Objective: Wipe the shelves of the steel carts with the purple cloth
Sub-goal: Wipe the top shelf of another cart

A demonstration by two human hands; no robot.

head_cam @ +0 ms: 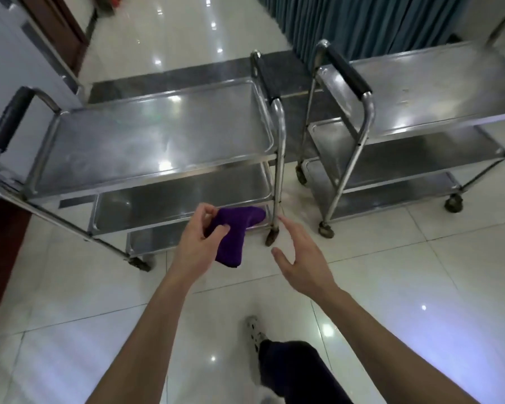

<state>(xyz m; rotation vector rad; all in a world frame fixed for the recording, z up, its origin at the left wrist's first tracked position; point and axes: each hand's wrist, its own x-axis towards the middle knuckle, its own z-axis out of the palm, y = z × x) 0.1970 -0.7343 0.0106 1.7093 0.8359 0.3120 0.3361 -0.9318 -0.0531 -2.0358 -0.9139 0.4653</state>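
- Left hand [197, 243]: the purple cloth [231, 231] is pinched between thumb and fingers, held in the air before the near steel cart [158, 141].
- Right hand [301, 258]: spread wide, nothing held, just beside the cloth.
- A second steel cart [420, 97] is parked alongside on the tiled floor [70, 316].

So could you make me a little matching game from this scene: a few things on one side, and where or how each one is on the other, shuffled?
Things:
1. purple cloth
2. right hand
3. near cart
4. second cart

Places or states:
A. open, fingers spread, holding nothing
B. standing to the right, by the blue curtain
C. bunched in the grip of the left hand
D. straight ahead, top shelf bare and shiny

Pairs: 1-C, 2-A, 3-D, 4-B
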